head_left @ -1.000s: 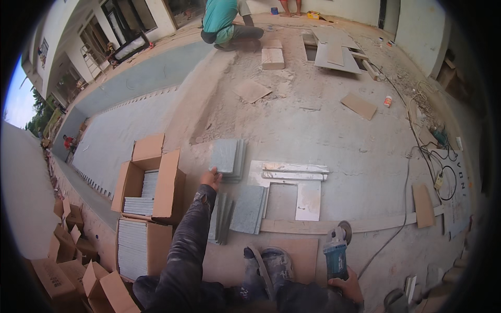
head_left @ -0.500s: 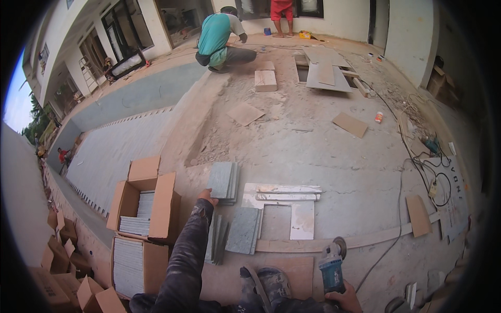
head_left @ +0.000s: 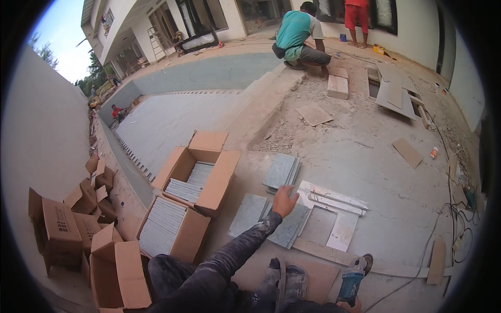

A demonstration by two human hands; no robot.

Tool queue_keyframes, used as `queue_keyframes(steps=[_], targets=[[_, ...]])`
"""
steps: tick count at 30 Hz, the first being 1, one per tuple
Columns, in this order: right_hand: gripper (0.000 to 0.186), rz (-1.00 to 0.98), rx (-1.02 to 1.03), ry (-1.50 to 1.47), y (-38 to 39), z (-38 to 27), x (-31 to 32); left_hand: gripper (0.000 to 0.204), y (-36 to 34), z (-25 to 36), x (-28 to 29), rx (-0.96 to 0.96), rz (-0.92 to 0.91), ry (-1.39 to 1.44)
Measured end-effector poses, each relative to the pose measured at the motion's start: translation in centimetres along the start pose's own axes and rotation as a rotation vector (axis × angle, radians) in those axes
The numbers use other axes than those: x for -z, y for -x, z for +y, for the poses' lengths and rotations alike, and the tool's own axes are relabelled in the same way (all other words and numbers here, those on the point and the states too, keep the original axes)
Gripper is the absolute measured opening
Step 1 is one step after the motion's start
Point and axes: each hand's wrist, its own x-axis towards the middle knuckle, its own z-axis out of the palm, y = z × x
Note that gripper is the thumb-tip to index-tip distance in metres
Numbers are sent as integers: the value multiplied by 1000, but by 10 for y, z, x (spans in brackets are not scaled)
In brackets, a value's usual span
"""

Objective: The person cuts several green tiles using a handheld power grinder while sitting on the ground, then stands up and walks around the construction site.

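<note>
My left hand [head_left: 285, 202] reaches out over the grey-green stone tiles with its fingers apart, and I see nothing in it. Just beyond it lies a small stack of tiles [head_left: 281, 171]. Further tiles [head_left: 248, 215] lie flat to its left, and more tiles [head_left: 290, 227] sit right below the hand, partly hidden by it and my sleeve. At the lower right my right hand [head_left: 354, 307] is closed around the body of a blue angle grinder [head_left: 352, 284]. The grinder's disc points up and away from me, above the floor.
Open cardboard boxes [head_left: 225, 180] packed with tiles stand at my left, near emptied cartons [head_left: 61, 221]. White-smeared boards [head_left: 342, 229] lie ahead. A cable [head_left: 429, 245] runs along the right. A sunken pool [head_left: 193, 112] lies far left; a person in teal [head_left: 298, 36] squats beyond.
My left hand has left the far tile stack and moved right and nearer, over other tiles. Tiles at the near left that leaned edge-up now lie flat. The grinder stays in my right hand.
</note>
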Motion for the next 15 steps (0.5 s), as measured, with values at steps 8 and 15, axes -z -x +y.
queue_keyframes(steps=[8, 15], targets=[[29, 17, 22, 111, -31, 8, -4, 30, 215, 127, -10, 212, -725, 341], [38, 126, 131, 36, -70, 1, -5, 46, 265, 128, -76, -151, -1009, 782]])
